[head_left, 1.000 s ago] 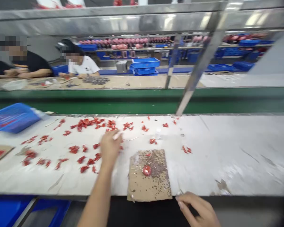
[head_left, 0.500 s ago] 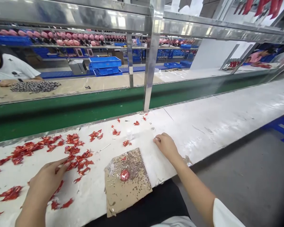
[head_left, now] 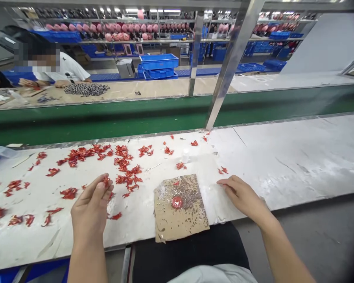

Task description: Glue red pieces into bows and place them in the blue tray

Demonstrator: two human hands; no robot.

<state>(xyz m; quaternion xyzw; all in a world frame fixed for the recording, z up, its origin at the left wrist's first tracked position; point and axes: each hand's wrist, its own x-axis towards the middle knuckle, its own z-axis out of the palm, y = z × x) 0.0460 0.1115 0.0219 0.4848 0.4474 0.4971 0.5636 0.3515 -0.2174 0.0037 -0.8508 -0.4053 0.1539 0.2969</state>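
Note:
My left hand is raised over the left side of the white table, its fingers closed on a small shiny red piece with pointed ends. Around and beyond it lie loose heaps of similar red pieces. My right hand rests low over the table with its fingers stretched out and holds nothing I can see. Just past its fingertips sit a few red pieces. Between my hands is a speckled cardboard sheet, bearing a round, glossy red thing and a small red scrap.
A thin tool lies beyond the cardboard, near a small clear cup. A slanting metal post rises from the table's far edge. Across the green belt, a person in a white shirt sits at another table.
My left hand has lifted off the heap with a red piece. A few red pieces now lie beyond my right hand, whose fingers have straightened. The view has swung left.

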